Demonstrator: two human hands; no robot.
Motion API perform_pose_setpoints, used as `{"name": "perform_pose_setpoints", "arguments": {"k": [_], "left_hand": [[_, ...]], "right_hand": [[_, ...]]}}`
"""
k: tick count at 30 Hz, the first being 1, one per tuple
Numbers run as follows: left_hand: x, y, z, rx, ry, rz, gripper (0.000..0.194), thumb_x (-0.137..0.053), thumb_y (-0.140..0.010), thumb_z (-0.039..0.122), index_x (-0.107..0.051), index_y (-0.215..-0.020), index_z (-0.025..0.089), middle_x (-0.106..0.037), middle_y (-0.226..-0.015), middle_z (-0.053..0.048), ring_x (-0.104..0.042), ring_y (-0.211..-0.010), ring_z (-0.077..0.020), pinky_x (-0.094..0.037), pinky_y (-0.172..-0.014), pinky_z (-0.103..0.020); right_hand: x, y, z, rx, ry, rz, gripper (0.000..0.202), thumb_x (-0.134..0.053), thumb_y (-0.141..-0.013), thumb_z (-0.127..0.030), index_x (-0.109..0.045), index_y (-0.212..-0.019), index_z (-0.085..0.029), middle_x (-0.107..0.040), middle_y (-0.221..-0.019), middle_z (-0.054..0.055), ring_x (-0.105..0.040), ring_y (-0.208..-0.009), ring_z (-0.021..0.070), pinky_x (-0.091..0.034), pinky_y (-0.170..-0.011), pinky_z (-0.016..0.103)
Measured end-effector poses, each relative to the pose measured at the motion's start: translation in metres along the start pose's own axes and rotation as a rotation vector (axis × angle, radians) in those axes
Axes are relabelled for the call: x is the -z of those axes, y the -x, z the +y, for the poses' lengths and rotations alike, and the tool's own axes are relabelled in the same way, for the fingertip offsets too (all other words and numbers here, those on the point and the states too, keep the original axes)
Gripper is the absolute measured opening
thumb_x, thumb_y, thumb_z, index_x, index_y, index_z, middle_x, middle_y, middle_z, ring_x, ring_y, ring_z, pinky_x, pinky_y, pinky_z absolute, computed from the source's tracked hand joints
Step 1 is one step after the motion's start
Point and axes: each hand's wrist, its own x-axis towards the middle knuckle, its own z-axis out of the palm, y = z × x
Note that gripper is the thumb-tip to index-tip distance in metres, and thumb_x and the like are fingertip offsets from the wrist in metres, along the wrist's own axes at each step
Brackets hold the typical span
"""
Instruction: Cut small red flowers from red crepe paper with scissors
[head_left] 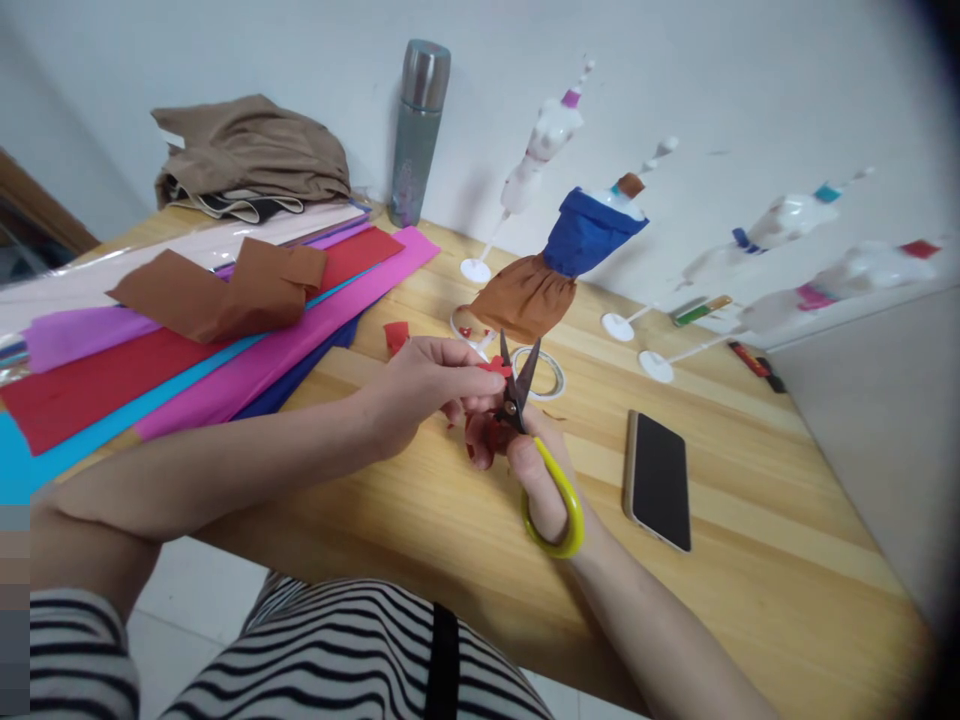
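Between the thumb and fingers of my left hand [427,390] is a small red paper piece [495,367], cut with a notched outline. My right hand [541,475] grips yellow-handled scissors [571,510], thumb through the loop, with the dark blades parted right beside the red piece. Red scraps show under my fingers, partly hidden. Another red scrap [396,336] lies behind my left hand. Just beyond the blades, a roll of tape [553,372] rests on the table near a small mannequin in a blue top [592,235] and brown gathered skirt [525,295].
Coloured paper strips [300,330] and a folded brown piece [225,295] cover the table's left side. Behind them are a brown cloth bundle [255,150] and a thermos [420,135]. Several white mannequins [546,140] stand along the wall. A phone [658,480] lies at right.
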Motion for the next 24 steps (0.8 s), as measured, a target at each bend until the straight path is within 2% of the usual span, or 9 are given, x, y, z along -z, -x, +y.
{"name": "perform_pose_setpoints", "arguments": {"k": [6, 12, 24], "left_hand": [[0.0007, -0.0018, -0.0036, 0.023, 0.019, -0.004, 0.022, -0.07, -0.073, 0.023, -0.062, -0.056, 0.012, -0.06, -0.059, 0.0, -0.05, -0.054, -0.0059, -0.035, -0.05, -0.018], [-0.0006, -0.0019, -0.0087, 0.001, 0.028, -0.01, 0.023, -0.072, -0.072, 0.025, -0.061, -0.056, 0.012, -0.058, -0.058, 0.001, -0.05, -0.055, -0.0056, -0.035, -0.051, -0.017], [-0.002, 0.0003, -0.0064, 0.027, 0.068, -0.005, 0.022, -0.07, -0.076, 0.02, -0.063, -0.058, 0.011, -0.058, -0.058, 0.0, -0.05, -0.056, -0.0056, -0.034, -0.051, -0.017]], "right_hand": [[0.0008, 0.0006, 0.0025, 0.026, 0.033, -0.001, 0.049, -0.047, -0.096, -0.068, -0.059, -0.113, -0.023, -0.059, -0.089, 0.004, -0.052, -0.069, 0.0194, -0.043, -0.063, 0.035], [0.0002, -0.0018, 0.0022, 0.059, 0.038, 0.011, 0.053, -0.045, -0.095, -0.073, -0.061, -0.107, -0.024, -0.055, -0.075, 0.0, -0.05, -0.065, 0.0191, -0.042, -0.064, 0.034], [0.0, -0.0014, 0.0031, 0.056, -0.003, 0.003, 0.048, -0.047, -0.097, -0.068, -0.06, -0.11, -0.024, -0.055, -0.076, -0.001, -0.048, -0.063, 0.0165, -0.04, -0.057, 0.03]]}}
